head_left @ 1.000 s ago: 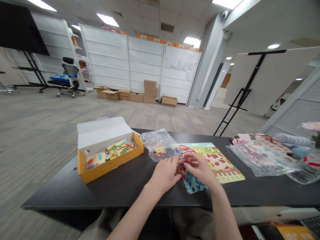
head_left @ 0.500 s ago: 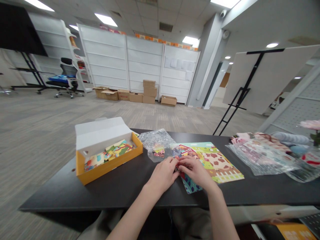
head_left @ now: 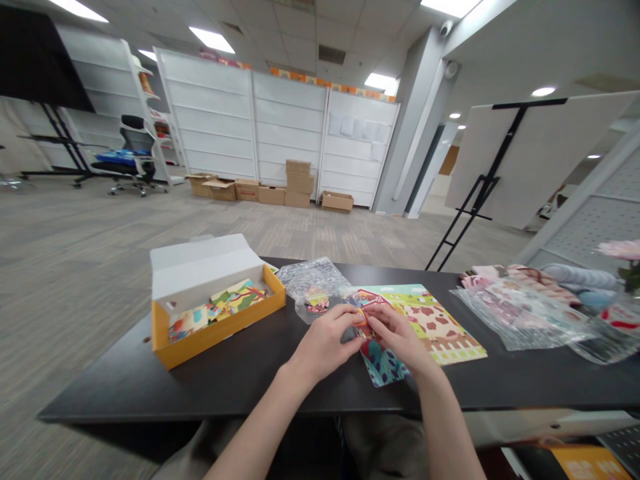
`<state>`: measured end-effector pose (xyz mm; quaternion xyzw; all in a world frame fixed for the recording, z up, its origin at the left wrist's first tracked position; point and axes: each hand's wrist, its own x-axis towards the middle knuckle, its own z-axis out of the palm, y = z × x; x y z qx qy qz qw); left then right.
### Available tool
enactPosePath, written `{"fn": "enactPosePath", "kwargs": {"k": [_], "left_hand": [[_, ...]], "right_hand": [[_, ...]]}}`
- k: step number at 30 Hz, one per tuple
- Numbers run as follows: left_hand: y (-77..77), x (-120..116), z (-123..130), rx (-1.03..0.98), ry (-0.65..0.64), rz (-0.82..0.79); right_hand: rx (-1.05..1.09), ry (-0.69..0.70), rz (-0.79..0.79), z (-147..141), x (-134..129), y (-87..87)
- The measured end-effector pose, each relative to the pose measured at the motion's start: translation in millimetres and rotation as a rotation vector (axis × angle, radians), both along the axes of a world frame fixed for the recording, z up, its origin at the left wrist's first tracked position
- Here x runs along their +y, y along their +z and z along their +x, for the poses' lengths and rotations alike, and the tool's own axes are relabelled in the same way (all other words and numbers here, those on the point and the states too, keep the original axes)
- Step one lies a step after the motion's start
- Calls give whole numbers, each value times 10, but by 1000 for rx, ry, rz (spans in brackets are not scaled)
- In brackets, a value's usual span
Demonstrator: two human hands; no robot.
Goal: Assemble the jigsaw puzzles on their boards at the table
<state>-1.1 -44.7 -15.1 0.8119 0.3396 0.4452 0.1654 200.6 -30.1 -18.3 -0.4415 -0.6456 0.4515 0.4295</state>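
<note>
1. Two hands work over the black bench point(head_left: 235, 390): the left hand point(head_left: 325, 345) and the right hand point(head_left: 399, 337), close together at its middle.
2. Both grips are together, clamped on a small multicoloured puzzle piece point(head_left: 363, 327); whether there is more than one is too small to tell.
3. One farm-scene puzzle board point(head_left: 430, 320) lies at 1 o'clock from the hands, its corner beneath the right hand.
4. One orange box point(head_left: 215, 340), lid open, sits at 10 o'clock, holding many pieces.
5. One bubble-wrap bag point(head_left: 310, 277), holding a few pieces, lies at 11 o'clock.
6. Clear plastic bags point(head_left: 520, 320) lie at 3 o'clock.

cardboard boxes point(head_left: 299, 187) stand along white shelving point(head_left: 210, 113), with an office chair point(head_left: 133, 157) left and an easel point(head_left: 520, 160) right.
</note>
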Motion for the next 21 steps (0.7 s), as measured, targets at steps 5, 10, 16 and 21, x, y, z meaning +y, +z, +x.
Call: {"fn": "enactPosePath", "kwargs": {"k": [5,10,16,21], "left_hand": [[80,11,-71,51,-16,26],[206,47,-323,360,213,164],[175,156,-605,536,600,80],[103,207,-593,440,580,76]], "right_hand": [[163,-21,-161,-1,-21,41],[205,-139,-181,-20,74,-61],[102,-147,-146,-250,262,-106],[88,-76,-120,-698,409,-100]]}}
